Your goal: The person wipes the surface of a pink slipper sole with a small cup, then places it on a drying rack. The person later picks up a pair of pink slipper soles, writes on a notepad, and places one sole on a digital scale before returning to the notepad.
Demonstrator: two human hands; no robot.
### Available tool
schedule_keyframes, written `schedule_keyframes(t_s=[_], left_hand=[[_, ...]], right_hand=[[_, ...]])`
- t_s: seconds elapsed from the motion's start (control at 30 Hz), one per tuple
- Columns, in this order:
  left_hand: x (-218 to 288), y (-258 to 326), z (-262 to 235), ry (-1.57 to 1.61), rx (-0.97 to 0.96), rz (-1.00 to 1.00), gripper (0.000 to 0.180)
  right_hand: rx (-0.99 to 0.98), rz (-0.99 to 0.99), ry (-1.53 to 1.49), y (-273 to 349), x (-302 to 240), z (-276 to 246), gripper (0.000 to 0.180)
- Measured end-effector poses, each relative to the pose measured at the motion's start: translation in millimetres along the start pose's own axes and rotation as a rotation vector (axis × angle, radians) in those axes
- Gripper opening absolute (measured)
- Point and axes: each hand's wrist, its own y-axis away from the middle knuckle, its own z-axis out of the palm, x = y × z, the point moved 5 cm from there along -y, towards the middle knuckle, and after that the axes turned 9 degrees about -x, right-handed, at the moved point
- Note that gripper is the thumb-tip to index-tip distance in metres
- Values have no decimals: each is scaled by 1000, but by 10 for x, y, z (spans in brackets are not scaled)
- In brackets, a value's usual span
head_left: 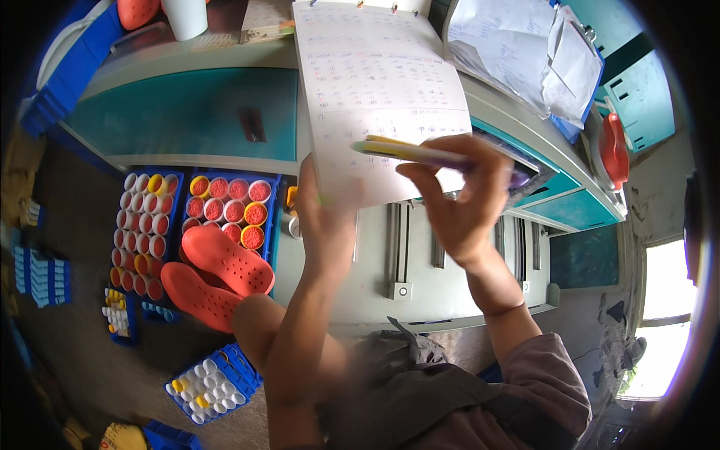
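My right hand (461,199) grips a pen (420,154) with a yellow and purple barrel, lying across the lower part of a white ring-bound sheet (379,90) covered in handwritten rows. My left hand (326,217) holds the bottom edge of that sheet, which hangs over the front of a grey and teal workbench (195,112).
Blue crates of white tubes with red and yellow ends (225,206) stand on the floor at left. My feet in orange clogs (225,259) rest against them. A smaller blue tray of white caps (214,382) lies nearer. A clipboard of papers (525,52) sits at upper right.
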Motion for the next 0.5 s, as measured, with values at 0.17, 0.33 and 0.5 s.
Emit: schedule_keyframes(t_s=[0.17, 0.33, 0.5], left_hand=[[40, 30, 32, 88, -4, -18, 46], [60, 45, 63, 119, 14, -64, 52], [39, 27, 54, 97, 38, -76, 56]], right_hand=[[-93, 245, -783, -180, 206, 90, 39], [-313, 452, -567, -264, 260, 445, 43], [-143, 505, -493, -260, 370, 588, 23]])
